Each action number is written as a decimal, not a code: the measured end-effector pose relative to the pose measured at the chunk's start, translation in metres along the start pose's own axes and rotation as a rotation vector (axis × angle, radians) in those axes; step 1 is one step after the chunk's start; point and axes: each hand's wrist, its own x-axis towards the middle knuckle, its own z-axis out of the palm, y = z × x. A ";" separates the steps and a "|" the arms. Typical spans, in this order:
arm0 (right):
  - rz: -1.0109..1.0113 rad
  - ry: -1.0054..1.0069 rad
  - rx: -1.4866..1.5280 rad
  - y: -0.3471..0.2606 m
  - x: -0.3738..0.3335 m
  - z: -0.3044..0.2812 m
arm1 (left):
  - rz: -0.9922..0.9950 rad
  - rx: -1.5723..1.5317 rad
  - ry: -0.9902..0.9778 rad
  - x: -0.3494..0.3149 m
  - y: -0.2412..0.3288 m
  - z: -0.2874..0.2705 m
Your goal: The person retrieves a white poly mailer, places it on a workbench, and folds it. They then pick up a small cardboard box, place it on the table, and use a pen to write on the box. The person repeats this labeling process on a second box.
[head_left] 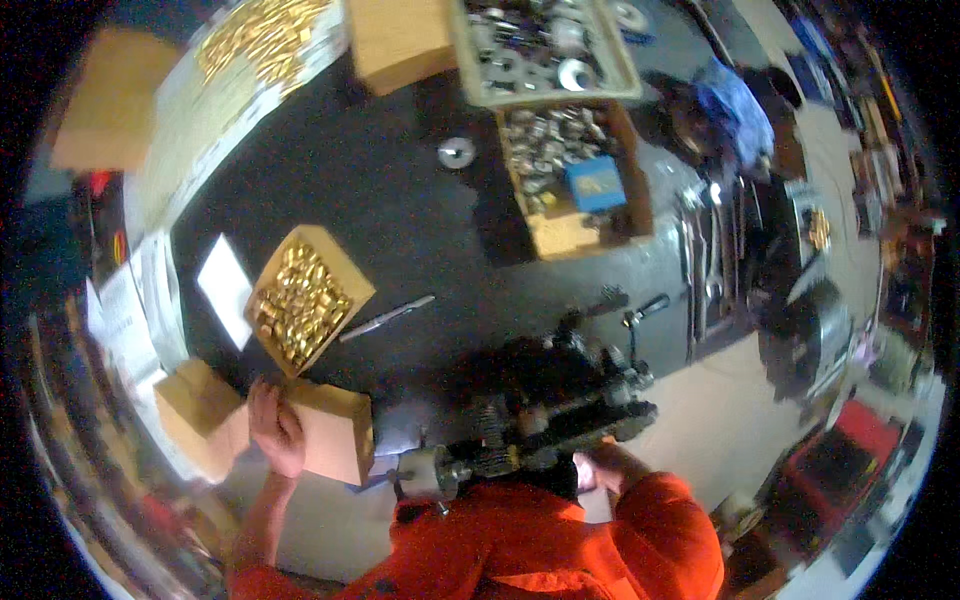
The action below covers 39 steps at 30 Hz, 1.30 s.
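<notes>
Hands: left hand (277, 430) at a cardboard box (338, 432), right hand (612, 468) beside the machine (520, 440)

Head view: The left hand lies over the left end of the cardboard box, fingers extended and close together; whether they grip anything cannot be told. A second box (195, 405) sits just left of this hand. The right hand is low at the machine's near side, partly hidden; its grip cannot be told.

Both boxes stand left of the machine, presumably to keep them within easy reach. Beyond them, an open box (352, 284) holds brass-coloured pieces (303, 305), its walls likely keeping the loose pieces from rolling. A pen-like tool (388, 318) lies on the counter (400, 220) just beside it. At the far side, a tray (626, 80) and a carton (640, 190) contain silvery parts (545, 145), probably grouped to leave working space.
</notes>
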 end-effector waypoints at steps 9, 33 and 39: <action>0.020 0.186 -0.324 0.057 0.064 -0.102 | -0.074 -0.009 0.049 -0.003 0.015 -0.006; -1.205 1.296 -0.308 -0.385 -0.156 -0.274 | -0.662 -1.014 0.699 -0.206 0.049 0.048; -1.090 1.017 -0.693 -0.478 -0.120 -0.349 | -0.638 -1.551 0.288 -0.204 0.084 0.100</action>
